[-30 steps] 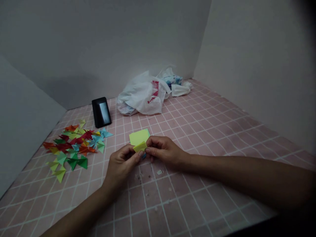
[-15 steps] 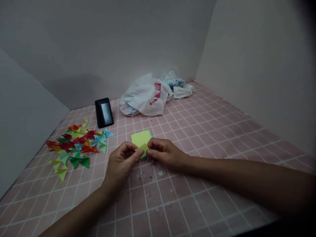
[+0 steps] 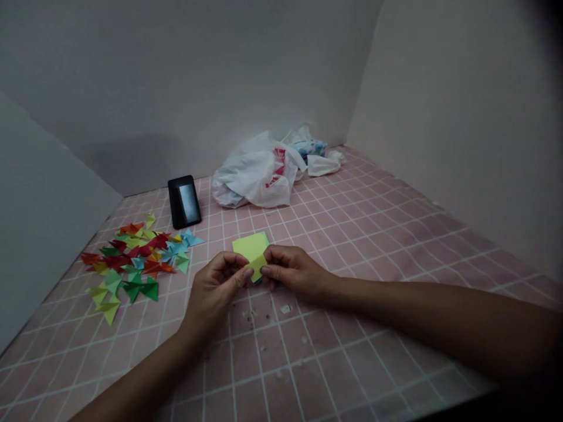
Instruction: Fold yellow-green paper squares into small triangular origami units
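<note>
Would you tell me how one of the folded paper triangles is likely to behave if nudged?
A folded paper triangle would probably be light and slide easily, since it looks like thin paper lying loose on the pink grid surface. Being flat, it seems unlikely to roll, though its folds might crush under firm pressure.

- On my screen, a pink bench (image 3: 352, 363) gridded with white lines
- A lime-yellow paper square (image 3: 246, 246) showing a pale blue edge
- Red, green, orange, yellow and sky-blue paper triangles (image 3: 132, 258)
- A white plastic bag (image 3: 250, 181) printed in red
- A black phone (image 3: 183, 202)
</note>
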Demonstrator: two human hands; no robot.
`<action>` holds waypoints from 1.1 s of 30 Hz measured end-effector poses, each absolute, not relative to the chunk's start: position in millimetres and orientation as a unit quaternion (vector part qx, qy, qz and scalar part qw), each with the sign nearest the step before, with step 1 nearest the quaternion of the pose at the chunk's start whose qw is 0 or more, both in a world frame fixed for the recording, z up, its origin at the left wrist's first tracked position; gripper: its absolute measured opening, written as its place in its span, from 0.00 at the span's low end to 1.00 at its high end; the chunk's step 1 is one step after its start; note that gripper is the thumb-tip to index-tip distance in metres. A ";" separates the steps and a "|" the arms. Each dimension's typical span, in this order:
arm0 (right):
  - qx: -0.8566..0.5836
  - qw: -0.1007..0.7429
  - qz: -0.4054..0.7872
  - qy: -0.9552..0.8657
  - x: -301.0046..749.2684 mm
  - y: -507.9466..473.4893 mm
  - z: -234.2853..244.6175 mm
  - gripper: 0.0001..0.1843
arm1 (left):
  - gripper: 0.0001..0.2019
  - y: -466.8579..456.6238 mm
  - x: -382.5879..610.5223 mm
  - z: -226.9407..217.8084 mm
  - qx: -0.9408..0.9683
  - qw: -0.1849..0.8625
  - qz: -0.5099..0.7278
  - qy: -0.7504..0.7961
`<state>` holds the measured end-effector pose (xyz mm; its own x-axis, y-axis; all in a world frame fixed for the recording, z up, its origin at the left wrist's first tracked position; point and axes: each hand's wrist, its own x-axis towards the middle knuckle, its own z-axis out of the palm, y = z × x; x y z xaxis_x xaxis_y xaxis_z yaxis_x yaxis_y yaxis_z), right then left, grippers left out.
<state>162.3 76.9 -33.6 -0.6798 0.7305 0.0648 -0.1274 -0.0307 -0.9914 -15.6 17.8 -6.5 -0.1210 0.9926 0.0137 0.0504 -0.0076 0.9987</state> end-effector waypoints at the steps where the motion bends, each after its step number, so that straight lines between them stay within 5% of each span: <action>1: -0.241 0.318 0.673 -0.623 162.2 76.9 -33.8 0.09 | 0.08 18.4 -15.9 -5.9 0.485 0.452 0.515 0.543; 18: -0.230 0.326 0.611 -0.684 164.8 75.2 -30.3 0.07 | 0.05 14.8 -15.4 -9.5 0.527 0.421 0.496 0.548; 24: -0.262 0.347 0.567 -0.700 164.8 74.8 -31.4 0.07 | 0.06 15.7 -16.9 -7.3 0.611 0.328 0.451 0.561; 33: -0.275 0.358 0.514 -0.730 168.4 73.2 -25.0 0.07 | 0.11 12.7 -14.3 -8.9 0.557 0.380 0.455 0.582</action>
<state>168.4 73.2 -25.0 -0.5929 0.7689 0.2394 0.0333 0.3205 -0.9467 -14.3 12.7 -8.9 -0.0920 0.9937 0.0646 0.3029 -0.0339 0.9524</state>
